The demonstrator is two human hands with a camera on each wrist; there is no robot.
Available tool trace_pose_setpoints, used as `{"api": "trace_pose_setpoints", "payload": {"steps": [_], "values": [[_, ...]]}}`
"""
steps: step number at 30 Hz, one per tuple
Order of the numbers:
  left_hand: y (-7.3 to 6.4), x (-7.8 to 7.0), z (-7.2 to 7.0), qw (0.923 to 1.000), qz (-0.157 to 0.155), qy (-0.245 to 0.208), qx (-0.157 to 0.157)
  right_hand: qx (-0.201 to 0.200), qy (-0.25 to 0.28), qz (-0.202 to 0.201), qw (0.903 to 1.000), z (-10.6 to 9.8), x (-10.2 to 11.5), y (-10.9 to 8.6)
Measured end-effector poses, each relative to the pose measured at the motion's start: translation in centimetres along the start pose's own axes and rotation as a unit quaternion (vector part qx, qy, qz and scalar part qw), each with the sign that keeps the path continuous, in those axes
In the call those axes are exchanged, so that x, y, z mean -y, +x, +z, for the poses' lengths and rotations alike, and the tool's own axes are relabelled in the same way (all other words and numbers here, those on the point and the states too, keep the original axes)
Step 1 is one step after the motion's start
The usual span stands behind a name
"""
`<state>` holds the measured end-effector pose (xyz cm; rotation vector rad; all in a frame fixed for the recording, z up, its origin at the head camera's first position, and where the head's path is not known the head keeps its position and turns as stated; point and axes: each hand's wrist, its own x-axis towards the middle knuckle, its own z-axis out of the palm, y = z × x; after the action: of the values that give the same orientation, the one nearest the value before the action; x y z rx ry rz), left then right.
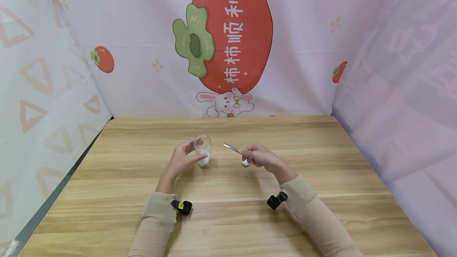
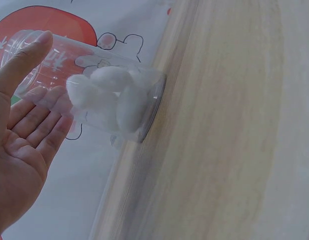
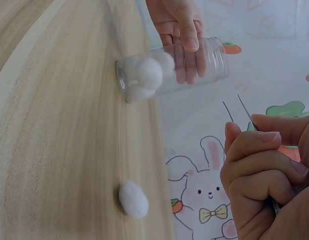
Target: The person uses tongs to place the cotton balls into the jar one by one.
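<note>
My left hand (image 1: 180,160) holds a clear plastic jar (image 1: 202,143), thumb on one side and fingers round the other. The jar stands upright on the table, its mouth uncovered. Several white cotton balls (image 2: 107,97) lie in its lower part. To the right, my right hand (image 1: 262,157) grips a pair of metal tweezers (image 1: 232,147), tips pointing left toward the jar. In the right wrist view the tweezers' tips are apart with nothing between them. One more cotton ball (image 3: 133,200) lies on the table, partly covered by the right hand in the head view.
The wood-grain table (image 1: 228,213) ends at a white cloth backdrop (image 1: 139,19) printed with persimmons and a rabbit. Cloth walls also rise at the left and right. A small black camera sits on each wrist.
</note>
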<state>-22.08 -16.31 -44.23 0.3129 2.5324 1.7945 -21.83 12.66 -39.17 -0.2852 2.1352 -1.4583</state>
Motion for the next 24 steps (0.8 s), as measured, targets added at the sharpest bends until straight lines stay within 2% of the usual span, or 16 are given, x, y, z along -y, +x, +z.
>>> {"api": "trace_pose_setpoints", "payload": {"steps": [24], "values": [[-0.2, -0.1, 0.0, 1.0, 0.005, -0.004, 0.0, -0.031, -0.005, 0.02, 0.9993, -2.2, -2.9, -1.7]]}}
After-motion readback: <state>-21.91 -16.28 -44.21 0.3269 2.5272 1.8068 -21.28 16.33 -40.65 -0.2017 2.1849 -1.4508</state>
